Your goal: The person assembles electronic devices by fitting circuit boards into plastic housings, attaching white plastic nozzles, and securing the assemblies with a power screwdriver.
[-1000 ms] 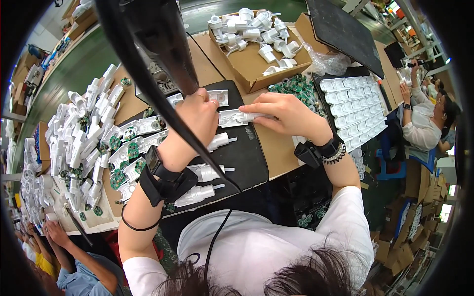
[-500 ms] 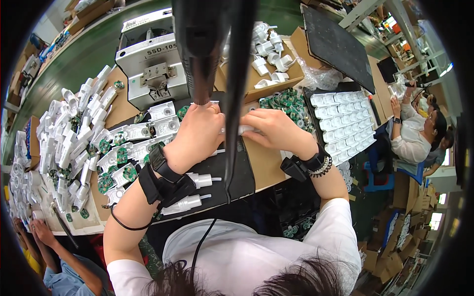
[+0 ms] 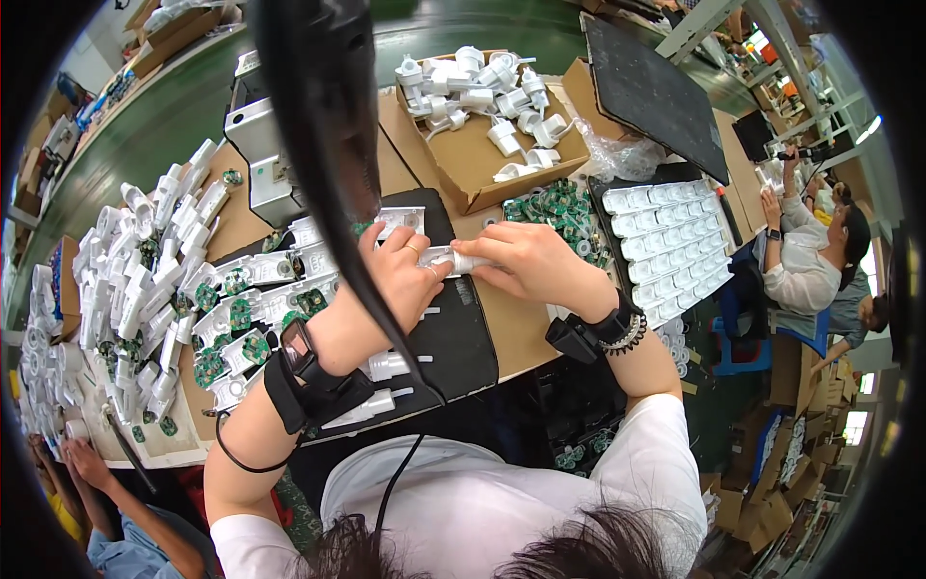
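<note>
Left hand [image 3: 394,278] has slid off the dark tool [image 3: 328,106], fingers on the white housing [image 3: 440,257] at twelve o'clock, grip unclear; right hand [image 3: 526,259] pinches its end. Probably light, stiff, slick; grab the sides.

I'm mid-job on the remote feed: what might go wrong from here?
The white part is pinched by the right hand, with the left hand close against it; a loosened pinch could let it slip.

The loose green circuit boards lie just beyond the right hand, which might brush them.

The dark tool blocks some of this view, so a slip behind it may go unseen.
</note>
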The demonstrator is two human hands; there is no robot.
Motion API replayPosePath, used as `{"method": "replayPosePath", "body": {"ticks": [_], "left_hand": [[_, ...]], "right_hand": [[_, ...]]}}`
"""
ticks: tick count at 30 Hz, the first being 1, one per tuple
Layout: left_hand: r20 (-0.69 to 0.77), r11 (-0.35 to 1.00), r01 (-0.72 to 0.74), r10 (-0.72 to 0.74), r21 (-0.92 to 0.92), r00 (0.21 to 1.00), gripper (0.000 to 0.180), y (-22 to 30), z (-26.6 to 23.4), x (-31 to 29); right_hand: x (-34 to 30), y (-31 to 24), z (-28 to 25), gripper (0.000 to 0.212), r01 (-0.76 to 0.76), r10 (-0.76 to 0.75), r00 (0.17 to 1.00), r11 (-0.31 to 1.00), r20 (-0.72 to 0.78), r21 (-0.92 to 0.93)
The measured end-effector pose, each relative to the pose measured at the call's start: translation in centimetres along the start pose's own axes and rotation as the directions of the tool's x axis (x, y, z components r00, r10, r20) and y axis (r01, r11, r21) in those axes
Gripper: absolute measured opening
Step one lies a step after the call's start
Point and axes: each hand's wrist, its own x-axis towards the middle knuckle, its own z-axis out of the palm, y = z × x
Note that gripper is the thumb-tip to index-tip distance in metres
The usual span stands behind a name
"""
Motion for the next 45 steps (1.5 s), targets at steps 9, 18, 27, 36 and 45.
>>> {"method": "replayPosePath", "body": {"ticks": [9, 18, 27, 36, 45], "left_hand": [[0.052, 0.996, 0.048, -0.044, -0.077, 0.998, 0.025, -0.3, -0.6, 0.1], [0.067, 0.99, 0.009, 0.0, -0.139, 0.998, 0.025, -0.6, -0.4, -0.1], [0.065, 0.959, 0.097, -0.083, -0.267, 0.994, 0.026, -2.5, -2.3, -0.3], [-0.065, 0.977, 0.16, -0.17, -0.14, 0.983, 0.029, -5.3, -2.0, 0.8], [-0.045, 0.978, 0.175, -0.181, -0.111, 0.982, 0.026, -5.4, -1.1, 1.3]], "right_hand": [[3.6, 3.9, -5.3, 0.028, -0.141, 0.173, 0.945, 0.981, -0.279, 0.131], [6.8, 12.2, -2.8, 0.036, -0.491, 0.52, 0.853, 0.833, 0.056, -0.255], [7.9, 13.2, -1.4, 0.039, -0.555, 0.571, 0.82, 0.782, -0.031, -0.284], [4.8, 5.0, -4.2, 0.036, -0.258, 0.396, 0.917, 0.696, -0.058, 0.671], [4.7, 0.0, -2.6, 0.035, -0.269, 0.243, 0.963, 0.855, 0.116, 0.444]]}}
